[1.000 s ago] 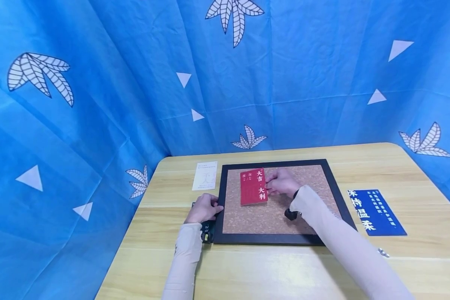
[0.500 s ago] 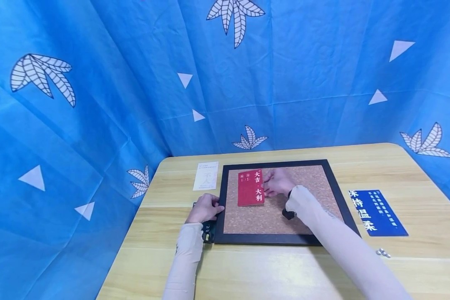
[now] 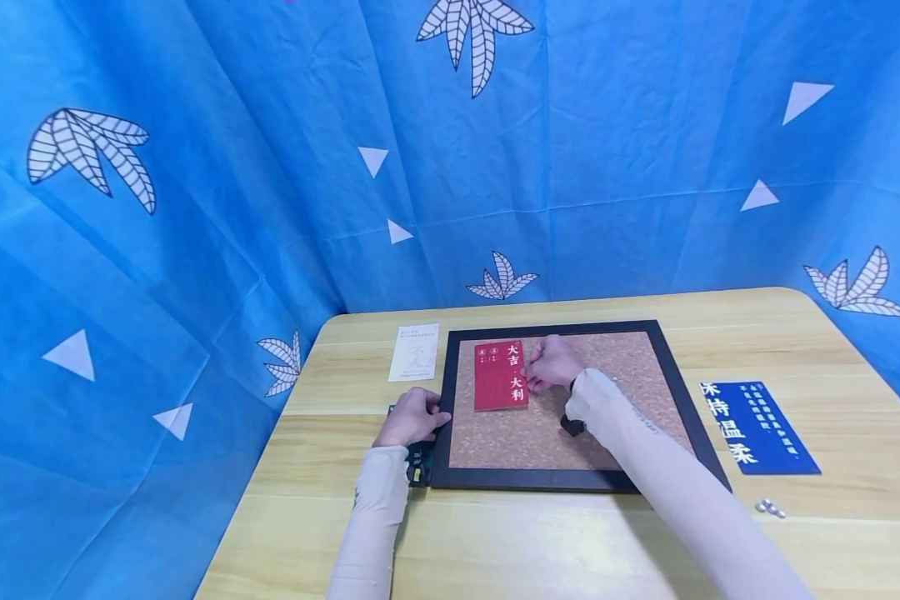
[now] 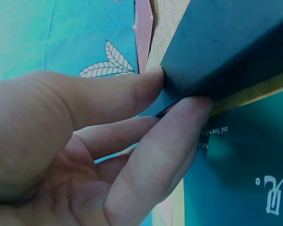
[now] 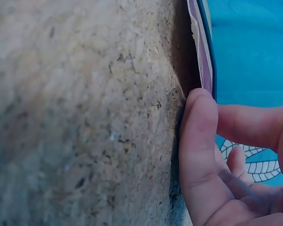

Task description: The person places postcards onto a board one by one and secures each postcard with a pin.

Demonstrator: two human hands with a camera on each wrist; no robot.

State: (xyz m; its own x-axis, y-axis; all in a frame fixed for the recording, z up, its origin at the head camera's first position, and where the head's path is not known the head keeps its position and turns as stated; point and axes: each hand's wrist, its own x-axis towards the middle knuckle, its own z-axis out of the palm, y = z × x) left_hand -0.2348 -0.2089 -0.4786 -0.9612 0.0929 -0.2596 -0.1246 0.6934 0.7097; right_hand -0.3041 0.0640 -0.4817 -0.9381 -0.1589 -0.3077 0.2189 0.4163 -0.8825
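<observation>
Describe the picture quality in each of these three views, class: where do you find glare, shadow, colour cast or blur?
Head: pale glare on the table, beside the right sleeve's shadow; left wrist: a blue-green cast, dark shadow on the green card; right wrist: cork board soft toward the left edge.

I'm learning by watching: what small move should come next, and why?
Probably settle the red card flat on the cork: the right hand pinches its right edge over that surface, while the left hand holds the black frame.
</observation>
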